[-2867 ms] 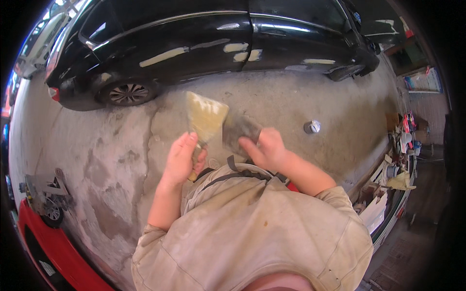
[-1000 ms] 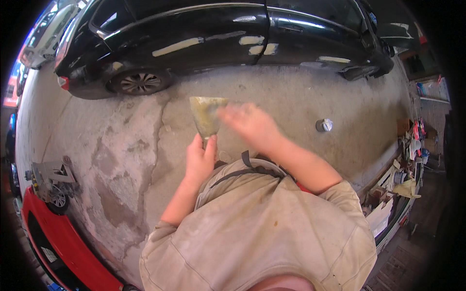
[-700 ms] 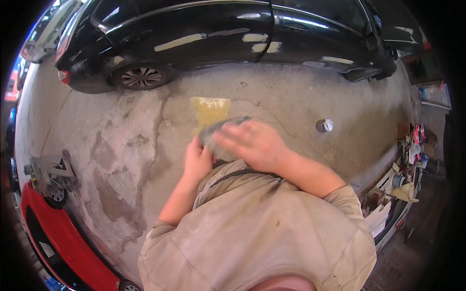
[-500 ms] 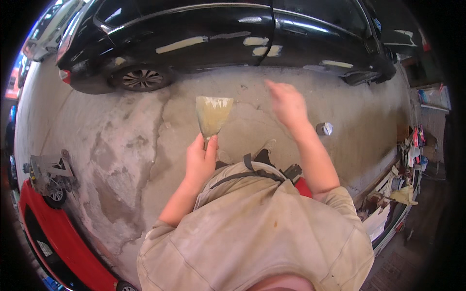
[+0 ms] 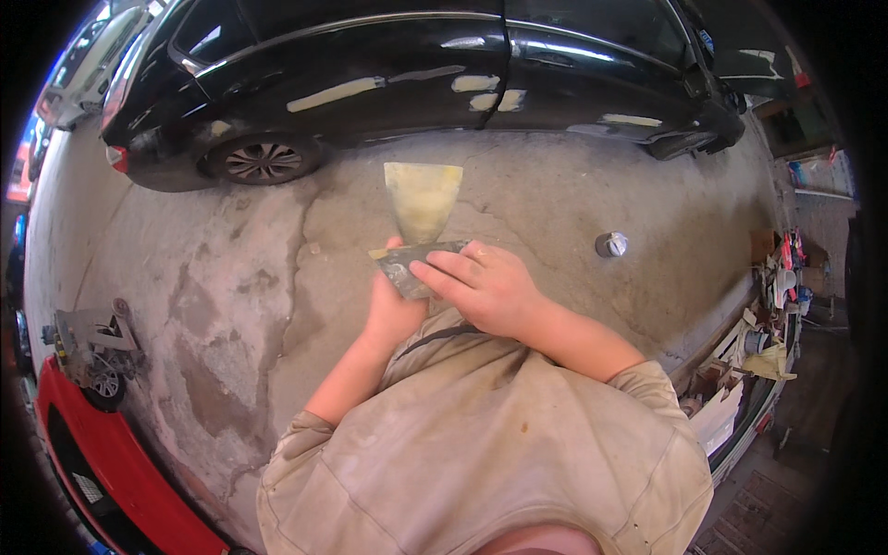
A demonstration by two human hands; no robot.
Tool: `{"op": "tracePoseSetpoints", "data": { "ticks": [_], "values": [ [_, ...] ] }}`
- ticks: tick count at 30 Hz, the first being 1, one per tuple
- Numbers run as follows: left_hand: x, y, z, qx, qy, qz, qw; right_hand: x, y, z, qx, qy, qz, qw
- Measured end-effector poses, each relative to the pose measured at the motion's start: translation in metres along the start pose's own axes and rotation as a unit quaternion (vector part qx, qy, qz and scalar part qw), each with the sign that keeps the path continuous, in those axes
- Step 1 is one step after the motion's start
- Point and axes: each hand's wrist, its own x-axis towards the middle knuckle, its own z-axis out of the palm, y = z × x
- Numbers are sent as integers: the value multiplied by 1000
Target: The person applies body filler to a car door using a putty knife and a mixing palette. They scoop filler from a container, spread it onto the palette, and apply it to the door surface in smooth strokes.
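The left hand (image 5: pixel 393 310) is closed around the handle of a wide putty knife (image 5: pixel 422 199), whose yellowish, filler-smeared blade stands upright just above the fist. The right hand (image 5: pixel 486 291) comes in from the right with its fingers (image 5: pixel 442 275) stretched flat and pressed on a grey scraper blade (image 5: pixel 412 268), held crosswise at the base of the putty knife and touching it. Both hands meet in front of the beige work shirt (image 5: pixel 481 444).

Beyond the hands lies cracked, stained concrete floor (image 5: pixel 231 305), and past it a black car (image 5: pixel 416 74) with pale filler patches along its doors. A small round metal tin (image 5: pixel 610 244) sits on the floor well to the right of the right hand. Far to the left of the left hand are a floor jack (image 5: pixel 92 347) and a red car edge (image 5: pixel 111 462). At the far right, a cluttered workbench (image 5: pixel 758 333) bears small coloured containers and pale rags, too small to tell
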Motion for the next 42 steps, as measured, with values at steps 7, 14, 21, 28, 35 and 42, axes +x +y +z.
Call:
{"op": "tracePoseSetpoints", "data": {
  "ticks": [7, 14, 21, 28, 35, 42],
  "values": [
    [-8, 10, 2, -100, -2, -138, 985, -12, 22, 19, -68, 19, -5, 997],
    [-13, 7, 4, -95, 12, -169, 981, 6, 30, 10, -74, 26, 41, 996],
    [-27, 3, -4, -48, -15, -137, 989, 7, 40, 17, -103, 63, 22, 992],
    [-26, 36, -24, -301, -227, -226, 898, -15, 104, 12, 460, 161, 465, 739],
    [-19, 34, -19, -444, -267, -250, 818, -28, 48, 31, 607, -26, 341, 718],
    [3, 44, -57, -283, -124, -175, 935, -39, 46, 23, 464, 78, 476, 743]
  ]
}}
